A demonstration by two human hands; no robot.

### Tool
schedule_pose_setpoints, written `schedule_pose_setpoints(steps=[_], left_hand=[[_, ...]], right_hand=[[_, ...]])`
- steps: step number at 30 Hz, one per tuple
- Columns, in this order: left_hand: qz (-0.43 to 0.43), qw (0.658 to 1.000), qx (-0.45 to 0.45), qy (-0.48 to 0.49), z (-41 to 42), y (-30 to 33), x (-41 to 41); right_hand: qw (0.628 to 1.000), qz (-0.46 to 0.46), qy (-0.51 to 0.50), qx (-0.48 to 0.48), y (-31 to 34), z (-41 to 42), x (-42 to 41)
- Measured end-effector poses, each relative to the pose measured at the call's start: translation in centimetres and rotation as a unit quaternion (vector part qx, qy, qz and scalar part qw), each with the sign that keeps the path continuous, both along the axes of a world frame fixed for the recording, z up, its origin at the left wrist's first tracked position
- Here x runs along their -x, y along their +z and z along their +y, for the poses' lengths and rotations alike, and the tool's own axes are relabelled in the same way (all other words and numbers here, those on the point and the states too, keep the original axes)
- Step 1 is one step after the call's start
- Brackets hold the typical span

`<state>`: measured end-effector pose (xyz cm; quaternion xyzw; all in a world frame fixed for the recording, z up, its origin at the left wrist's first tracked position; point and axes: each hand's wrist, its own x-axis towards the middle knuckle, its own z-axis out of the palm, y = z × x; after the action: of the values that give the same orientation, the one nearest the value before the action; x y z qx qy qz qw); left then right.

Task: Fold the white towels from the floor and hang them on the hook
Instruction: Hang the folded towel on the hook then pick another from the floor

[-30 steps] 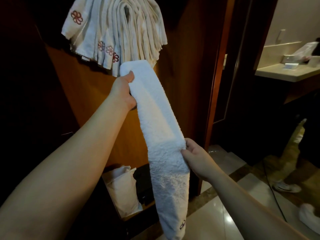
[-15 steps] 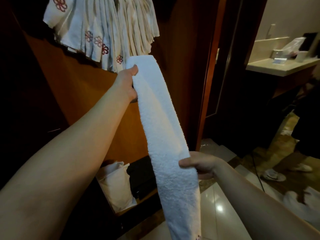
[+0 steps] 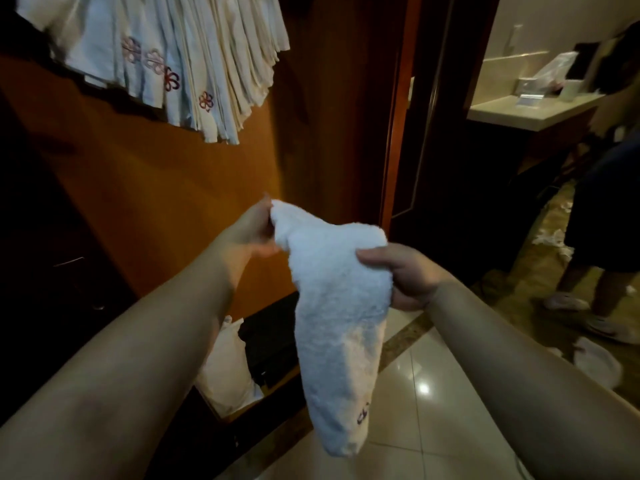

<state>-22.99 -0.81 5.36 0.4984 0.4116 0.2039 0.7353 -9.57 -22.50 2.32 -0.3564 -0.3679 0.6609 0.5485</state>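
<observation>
Towel (image 3: 341,306): draping over right hand (image 3: 405,275), long axis hanging toward floor. Right fingers gripping fold; left hand (image 3: 251,230) pinching upper end. Hung towels (image 3: 180,60) lying up-left of towel; left hand being nearer.

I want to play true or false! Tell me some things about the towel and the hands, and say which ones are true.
1. Both hands hold the white towel. True: the left hand pinches its top end and the right hand grips its side.
2. The towel in the hands lies flat on the floor. False: it hangs in the air, with its lower end dangling.
3. Other folded towels hang high on the wooden wall. True.
4. The towel being held is bright red. False: it is white.
5. A white bag sits low by the wall. True.
</observation>
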Motion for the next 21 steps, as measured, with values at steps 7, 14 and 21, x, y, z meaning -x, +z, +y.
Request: schedule_pose_setpoints(steps=[7, 14, 21], left_hand=[[0.02, 0.984, -0.171, -0.039, -4.8, -2.7, 2.5], [-0.027, 0.918, -0.394, -0.026, -12.5, -4.6, 4.0], [0.127, 0.799, -0.587, 0.034, -13.8, -5.1, 2.4]], right_hand=[[0.987, -0.013, -0.157, -0.016, 3.6, 1.9, -1.1], [0.972, 0.011, -0.231, -0.027, 5.4, 2.8, 0.4], [0.951, 0.004, -0.307, -0.04, 7.8, 3.8, 3.1]])
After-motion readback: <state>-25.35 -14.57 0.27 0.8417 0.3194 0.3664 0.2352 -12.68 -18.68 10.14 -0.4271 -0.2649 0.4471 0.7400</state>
